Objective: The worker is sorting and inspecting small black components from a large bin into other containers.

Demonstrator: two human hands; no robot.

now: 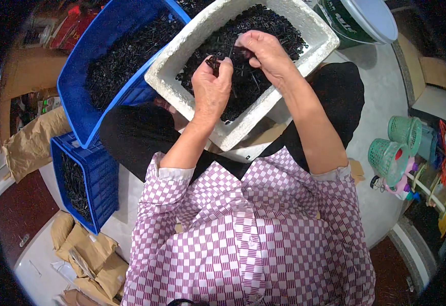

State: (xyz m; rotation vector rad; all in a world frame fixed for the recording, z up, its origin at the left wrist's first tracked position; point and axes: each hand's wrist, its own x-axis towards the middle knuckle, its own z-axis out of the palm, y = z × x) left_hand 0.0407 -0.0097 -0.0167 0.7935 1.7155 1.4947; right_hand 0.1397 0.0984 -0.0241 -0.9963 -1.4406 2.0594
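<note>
A white foam box (318, 36) stands in front of me, holding a heap of small black plastic-looking parts (284, 33). Above its near left part, my left hand (212, 92) is closed, with a little cluster of black parts (214, 63) between thumb and fingers. My right hand (268, 55) is pinched just to the right and slightly farther off, over the heap. A thin dark piece (231, 49) shows between the two hands, by the right fingertips. Its exact shape is too small to make out.
A large blue bin (70, 84) of black parts adjoins the box on the left; a smaller blue crate (103, 178) stands nearer. Brown paper packages (93, 250) lie at lower left. A white-and-green bucket (353, 20) is at far right, with green baskets (386, 159) nearer.
</note>
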